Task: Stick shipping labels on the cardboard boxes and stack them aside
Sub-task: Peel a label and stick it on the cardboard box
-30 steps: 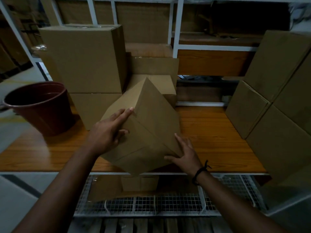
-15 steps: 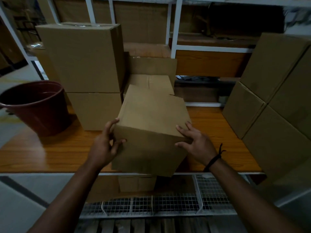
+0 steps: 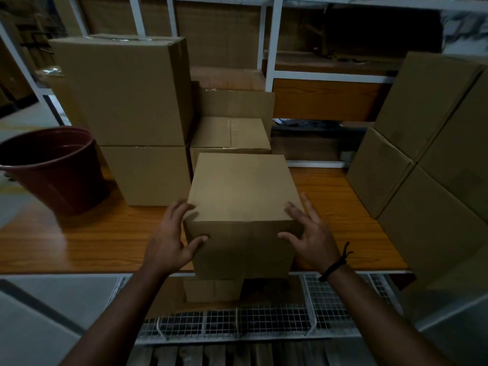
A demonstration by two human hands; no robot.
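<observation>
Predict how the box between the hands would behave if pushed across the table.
Probably stiff: the box shows flat faces and crisp edges. It likely slides rather than tips: it sits flat, looks about as wide as tall, and the table is glossy. Weight is unclear; the left hand and right hand merely flank it.

Box (image 3: 243, 191) at the table's (image 3: 79, 241) front edge, between my left hand (image 3: 169, 241) and right hand (image 3: 311, 239); bucket (image 3: 52, 170) far left; rear stack (image 3: 126, 96) behind, side stack (image 3: 427, 180) right.
</observation>
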